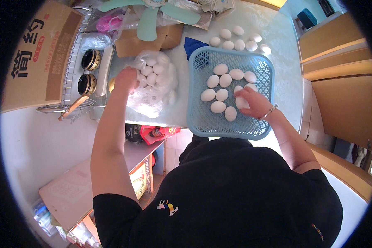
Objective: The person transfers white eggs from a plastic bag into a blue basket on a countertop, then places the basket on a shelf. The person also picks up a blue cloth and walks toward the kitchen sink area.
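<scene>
A blue plastic basket (192,102) stands at the table's near edge with several white eggs (218,107) spread over its floor. Inside it, at the right, my right hand (255,104) has its fingers around a white egg (241,102), with other eggs close by. To the left of the basket lies a clear plastic bag (148,107) full of white eggs. My left hand (127,80) grips the bag's left edge, its fingers curled and partly hidden. Beyond the basket, several loose eggs (239,45) rest on the table. A dark blue cloth (193,46) touches the basket's far left corner.
Behind the bag are a green-bladed fan (147,23) and an open cardboard box (136,43). At the left, a wire rack (71,68) holds two dark patterned bowls (87,84) and a large carton (34,59). A shelf with packages (156,133) sits below the table edge.
</scene>
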The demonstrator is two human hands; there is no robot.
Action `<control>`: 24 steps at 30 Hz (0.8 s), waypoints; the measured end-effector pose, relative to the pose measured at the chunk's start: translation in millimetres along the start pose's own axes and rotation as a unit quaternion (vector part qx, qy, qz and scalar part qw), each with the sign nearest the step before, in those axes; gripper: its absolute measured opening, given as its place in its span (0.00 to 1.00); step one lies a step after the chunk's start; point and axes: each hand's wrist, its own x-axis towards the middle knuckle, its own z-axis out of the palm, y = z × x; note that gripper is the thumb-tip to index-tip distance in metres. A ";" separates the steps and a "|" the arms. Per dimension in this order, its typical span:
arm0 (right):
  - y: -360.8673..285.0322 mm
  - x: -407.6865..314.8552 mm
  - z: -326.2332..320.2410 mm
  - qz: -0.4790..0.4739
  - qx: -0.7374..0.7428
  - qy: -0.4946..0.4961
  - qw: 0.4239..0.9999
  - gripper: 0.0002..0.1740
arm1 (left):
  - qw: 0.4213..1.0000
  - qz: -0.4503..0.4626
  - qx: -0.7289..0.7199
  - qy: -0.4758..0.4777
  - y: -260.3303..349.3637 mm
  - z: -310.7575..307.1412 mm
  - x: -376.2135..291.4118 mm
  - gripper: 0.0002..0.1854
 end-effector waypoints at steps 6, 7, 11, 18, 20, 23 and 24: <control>11.8 -36.1 34.7 -0.097 -0.210 -0.059 0.971 0.19 | 0.988 -0.063 -0.140 0.007 -2.6 -19.2 -15.1 0.23; 14.5 -36.9 39.4 -0.106 -0.229 -0.068 0.965 0.18 | 0.983 -0.064 -0.167 0.032 -7.0 -19.0 -17.8 0.23; 19.2 -33.5 46.7 -0.166 -0.257 -0.006 0.952 0.11 | 0.959 -0.053 -0.247 0.130 -12.0 -33.5 -37.9 0.23; 14.7 -22.0 41.3 -0.161 -0.271 0.079 0.946 0.14 | 0.807 -0.023 -0.568 0.159 56.0 -72.7 -64.6 0.22; 18.4 -17.6 37.9 -0.173 -0.232 0.152 0.945 0.18 | 0.751 0.003 -0.655 0.080 105.7 -91.2 -66.5 0.21; -18.8 -24.7 3.5 -0.015 0.157 0.154 0.975 0.27 | 0.681 0.042 -0.726 -0.086 182.3 -106.6 -70.5 0.24; -21.4 -25.4 -1.0 0.005 0.253 0.142 0.957 0.32 | 0.662 0.034 -0.742 -0.104 209.6 -98.5 -69.0 0.24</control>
